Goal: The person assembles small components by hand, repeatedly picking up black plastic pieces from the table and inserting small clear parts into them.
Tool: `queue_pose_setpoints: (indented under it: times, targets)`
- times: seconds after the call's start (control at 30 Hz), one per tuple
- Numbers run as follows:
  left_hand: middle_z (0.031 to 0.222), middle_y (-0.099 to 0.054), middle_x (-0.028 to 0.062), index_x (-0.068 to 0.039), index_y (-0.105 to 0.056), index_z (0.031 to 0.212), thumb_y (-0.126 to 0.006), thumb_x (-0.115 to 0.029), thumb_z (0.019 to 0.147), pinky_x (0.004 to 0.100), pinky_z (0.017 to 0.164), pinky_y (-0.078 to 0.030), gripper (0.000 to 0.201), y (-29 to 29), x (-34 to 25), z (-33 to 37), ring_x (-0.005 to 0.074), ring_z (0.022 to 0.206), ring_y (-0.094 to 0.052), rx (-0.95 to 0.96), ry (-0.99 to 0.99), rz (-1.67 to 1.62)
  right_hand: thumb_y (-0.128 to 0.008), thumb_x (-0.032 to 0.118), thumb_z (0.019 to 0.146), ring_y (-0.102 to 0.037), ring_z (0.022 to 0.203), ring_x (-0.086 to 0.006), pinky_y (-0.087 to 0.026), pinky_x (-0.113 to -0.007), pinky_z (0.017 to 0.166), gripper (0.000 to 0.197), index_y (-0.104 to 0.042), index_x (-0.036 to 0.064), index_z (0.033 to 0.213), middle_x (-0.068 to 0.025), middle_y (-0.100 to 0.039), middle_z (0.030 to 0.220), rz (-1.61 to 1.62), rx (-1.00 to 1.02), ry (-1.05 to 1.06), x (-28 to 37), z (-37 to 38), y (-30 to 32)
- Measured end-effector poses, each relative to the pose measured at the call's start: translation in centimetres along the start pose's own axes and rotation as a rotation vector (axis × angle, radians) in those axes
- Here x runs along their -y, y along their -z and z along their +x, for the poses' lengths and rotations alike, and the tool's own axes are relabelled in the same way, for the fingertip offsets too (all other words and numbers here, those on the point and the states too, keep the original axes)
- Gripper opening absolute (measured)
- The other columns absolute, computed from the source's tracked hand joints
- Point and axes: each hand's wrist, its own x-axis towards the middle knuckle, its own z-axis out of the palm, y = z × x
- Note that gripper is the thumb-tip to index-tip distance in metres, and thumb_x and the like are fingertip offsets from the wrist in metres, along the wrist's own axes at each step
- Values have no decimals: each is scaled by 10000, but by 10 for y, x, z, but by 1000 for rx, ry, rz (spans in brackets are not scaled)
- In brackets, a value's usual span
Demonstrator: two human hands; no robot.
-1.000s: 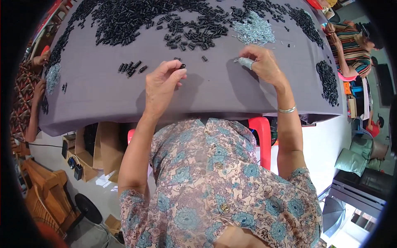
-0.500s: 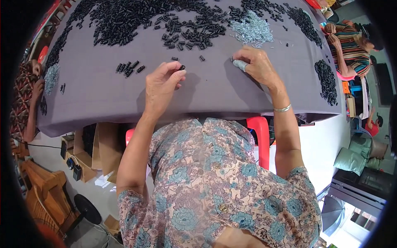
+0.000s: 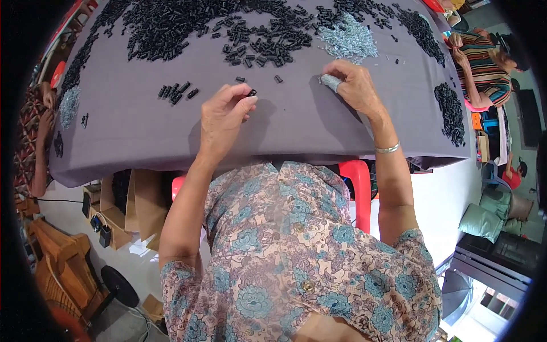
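My left hand (image 3: 225, 111) is closed in a pinch around a small black plastic cylinder (image 3: 252, 93), held just above the grey tablecloth. The fingers of my right hand (image 3: 354, 88) are curled together beside the pile of small clear pieces (image 3: 348, 40). A pale wrap (image 3: 330, 82) covers its thumb. Whatever sits at those fingertips is too small to make out. Left of my left hand lies a little group of black cylinders (image 3: 176, 92). Two single ones lie between my hands and the large heap of black cylinders (image 3: 165, 34).
The grey cloth (image 3: 142, 131) hangs over the table's near edge. At the right lies another black pile (image 3: 449, 114), near a person in a striped top (image 3: 484, 68). Another person's hands (image 3: 48, 108) are at the left edge. A red chair (image 3: 358, 194) is under me.
My right hand has shifted very slightly, its fingertips moving a little away from me. My left hand stays in place with the black cylinder.
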Motion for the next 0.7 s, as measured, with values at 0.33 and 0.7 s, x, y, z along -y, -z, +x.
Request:
queue_pose_setpoints:
  times: [0.33, 0.7]
  targets:
    - [853, -587, -7, -11, -651, 959, -654, -48, 847, 206, 607, -477, 118, -1, -1, -1, 77, 751, -616, -2, -3, 7, -652, 110, 752, -628, 657, -221, -487, -331, 637, 165, -683, 15, 884, -125, -666, 722, -45, 2, -134, 2, 9, -10]
    - [839, -592, -4, 0, -650, 953, -655, -53, 846, 209, 609, -480, 120, 1, 3, 0, 71, 730, -606, 4, -11, 25, -656, 94, 751, -576, 600, -131, -463, -286, 580, 123, -677, 25, 852, -65, -650, 671, -106, 33, -136, 5, 13, -11]
